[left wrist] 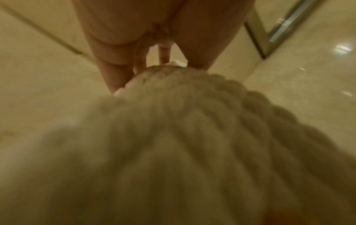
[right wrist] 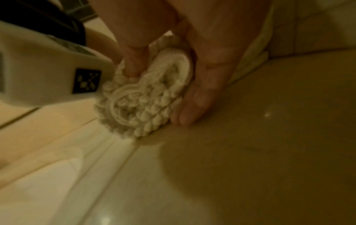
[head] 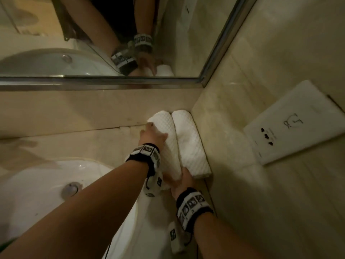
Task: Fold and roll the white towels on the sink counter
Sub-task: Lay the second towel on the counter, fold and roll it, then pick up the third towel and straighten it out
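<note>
Two rolled white waffle towels lie side by side in the counter's back right corner. The right roll (head: pixel 192 146) lies against the side wall. My left hand (head: pixel 152 134) lies over the far part of the left roll (head: pixel 169 146), fingers (left wrist: pixel 113 76) down one side and thumb down the other, cupping the left roll (left wrist: pixel 173 137). My right hand (head: pixel 183 179) holds its near end. The thumb (right wrist: pixel 133 64) presses into the spiral end (right wrist: pixel 142 103) and the fingers (right wrist: pixel 200 94) lie along its right side. The roll rests on the counter (right wrist: pixel 250 152).
A white sink basin (head: pixel 33 193) with a metal drain (head: pixel 70 188) fills the lower left. The mirror (head: pixel 112 43) and its metal frame stand behind the backsplash. A white socket plate (head: pixel 298 124) sits on the right wall. The left wrist camera housing (right wrist: pixel 48 73) is close to the roll's end.
</note>
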